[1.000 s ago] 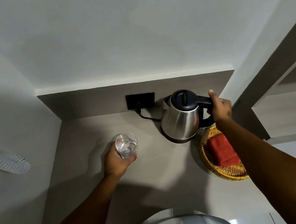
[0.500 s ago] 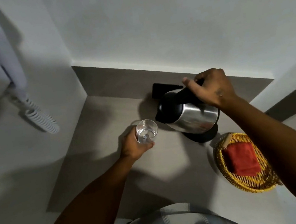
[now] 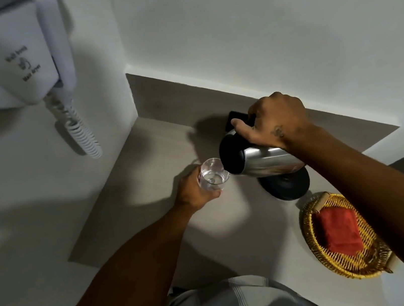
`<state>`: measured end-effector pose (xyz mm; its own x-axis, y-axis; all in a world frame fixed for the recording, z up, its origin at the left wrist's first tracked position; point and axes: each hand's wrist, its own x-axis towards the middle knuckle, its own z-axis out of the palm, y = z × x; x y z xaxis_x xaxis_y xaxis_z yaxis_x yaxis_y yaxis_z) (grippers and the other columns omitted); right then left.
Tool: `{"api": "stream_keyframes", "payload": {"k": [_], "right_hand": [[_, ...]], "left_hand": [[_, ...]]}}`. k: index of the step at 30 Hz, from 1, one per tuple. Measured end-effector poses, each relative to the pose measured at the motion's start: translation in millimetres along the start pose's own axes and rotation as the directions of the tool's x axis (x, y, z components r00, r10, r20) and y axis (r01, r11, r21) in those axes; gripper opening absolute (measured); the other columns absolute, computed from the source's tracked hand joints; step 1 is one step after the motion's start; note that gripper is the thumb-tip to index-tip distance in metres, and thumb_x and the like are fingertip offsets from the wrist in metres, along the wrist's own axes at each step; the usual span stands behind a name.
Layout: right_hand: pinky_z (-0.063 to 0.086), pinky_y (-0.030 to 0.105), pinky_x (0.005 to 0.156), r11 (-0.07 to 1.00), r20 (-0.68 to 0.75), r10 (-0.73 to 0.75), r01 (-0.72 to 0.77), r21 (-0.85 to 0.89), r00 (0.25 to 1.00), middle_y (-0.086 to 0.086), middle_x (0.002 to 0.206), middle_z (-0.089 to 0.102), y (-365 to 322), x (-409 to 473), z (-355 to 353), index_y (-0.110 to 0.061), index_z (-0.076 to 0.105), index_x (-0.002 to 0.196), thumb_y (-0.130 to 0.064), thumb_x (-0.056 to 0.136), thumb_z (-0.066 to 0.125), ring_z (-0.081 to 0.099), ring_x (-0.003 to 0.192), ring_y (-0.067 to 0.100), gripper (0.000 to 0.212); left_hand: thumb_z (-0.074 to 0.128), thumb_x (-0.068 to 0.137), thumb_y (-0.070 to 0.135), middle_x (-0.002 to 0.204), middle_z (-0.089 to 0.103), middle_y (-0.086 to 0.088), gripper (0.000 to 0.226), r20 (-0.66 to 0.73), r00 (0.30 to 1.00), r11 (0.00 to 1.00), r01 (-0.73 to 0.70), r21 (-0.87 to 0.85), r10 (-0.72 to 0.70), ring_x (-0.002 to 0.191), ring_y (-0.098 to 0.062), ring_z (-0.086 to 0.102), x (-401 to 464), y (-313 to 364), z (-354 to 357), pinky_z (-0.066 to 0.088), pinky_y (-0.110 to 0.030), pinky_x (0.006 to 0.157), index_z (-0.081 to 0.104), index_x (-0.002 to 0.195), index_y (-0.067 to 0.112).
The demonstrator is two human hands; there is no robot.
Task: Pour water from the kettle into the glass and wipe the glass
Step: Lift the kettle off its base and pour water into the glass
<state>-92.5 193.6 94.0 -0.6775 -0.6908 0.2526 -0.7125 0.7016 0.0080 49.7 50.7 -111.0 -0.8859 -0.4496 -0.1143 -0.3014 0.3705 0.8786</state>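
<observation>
A steel kettle [image 3: 263, 160] with a black lid is tipped far over to the left, lifted off its round black base [image 3: 287, 187]. My right hand [image 3: 274, 121] grips its black handle from above. The kettle's spout edge sits right at the rim of a clear glass [image 3: 212, 176], which holds a little water. My left hand [image 3: 194, 192] wraps around the glass from the left and holds it just above the grey counter [image 3: 148, 187]. A folded red cloth [image 3: 340, 230] lies in a woven yellow basket [image 3: 312, 238] at the right.
A white wall-mounted hair dryer [image 3: 8, 59] with a coiled cord [image 3: 80, 129] hangs on the left wall. A black wall socket [image 3: 236, 118] shows behind the kettle. White walls close the counter corner at the back and left.
My right hand lifted the kettle off its base and tilted it leftward until its spout reached the glass. My left hand kept hold of the glass. The camera view swung left.
</observation>
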Motion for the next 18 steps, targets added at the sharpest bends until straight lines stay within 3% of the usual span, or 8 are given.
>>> {"api": "stream_keyframes", "payload": {"k": [7,11,18], "right_hand": [[0.013,0.016,0.050,0.990,-0.047,-0.114,0.109,-0.094,0.992,-0.009,0.044,0.033,-22,6,-16,-0.020,0.068,0.058,-0.068,0.084,0.037,0.025,0.041,0.005,0.063],[0.014,0.018,0.049,0.976,-0.022,-0.151,0.146,-0.165,0.988,-0.004,0.046,0.038,-25,9,-22,-0.020,0.068,0.060,-0.069,0.085,0.034,0.036,0.041,0.016,0.065],[0.018,0.019,0.048,0.954,-0.006,-0.193,0.186,-0.236,0.981,0.000,0.049,0.045,-28,14,-33,-0.019,0.071,0.065,-0.067,0.086,0.035,0.048,0.047,0.021,0.064]], "left_hand": [[0.098,0.054,0.027,0.102,0.066,0.011,0.075,0.031,0.998,0.998,0.052,0.021,-0.053,0.095,-0.010,0.065,2,-4,1,0.038,0.006,0.067,0.065,0.122,0.021],[0.098,0.054,0.027,0.110,0.071,0.005,0.078,0.012,0.999,0.998,0.043,0.051,-0.043,0.095,-0.007,0.061,1,-2,0,0.036,0.008,0.068,0.065,0.124,0.019],[0.097,0.059,0.030,0.124,0.069,0.000,0.079,0.010,1.000,0.994,0.025,0.102,-0.026,0.105,-0.009,0.060,-1,5,-2,0.041,-0.014,0.085,0.062,0.129,0.018]]}}
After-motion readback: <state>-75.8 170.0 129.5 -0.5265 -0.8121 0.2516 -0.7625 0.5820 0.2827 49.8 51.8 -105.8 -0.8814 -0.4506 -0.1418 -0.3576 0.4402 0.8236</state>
